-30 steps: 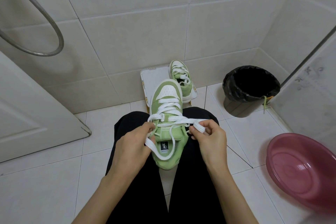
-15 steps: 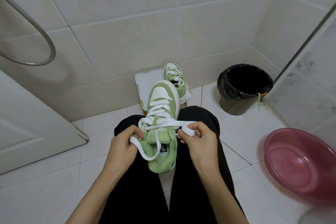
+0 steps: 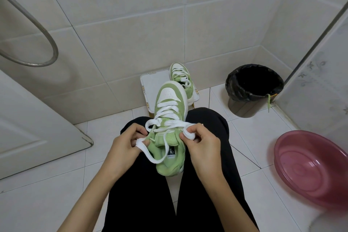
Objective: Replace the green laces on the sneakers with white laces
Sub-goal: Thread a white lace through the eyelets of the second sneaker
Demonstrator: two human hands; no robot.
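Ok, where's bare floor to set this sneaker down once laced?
Bare tiles lie left of the legs, bordered by the door, and on the right between the legs, bin and pink basin. The white platform has a bare left half beside the second sneaker. The middle is crowded: left hand and right hand pinch the white lace.

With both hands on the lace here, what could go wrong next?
1. The sneaker only rests on the lap; the left hand and right hand both pinch the white lace, so a hard tug might tip it onto the floor.
2. The slack loop across the tongue may catch or tighten unevenly.
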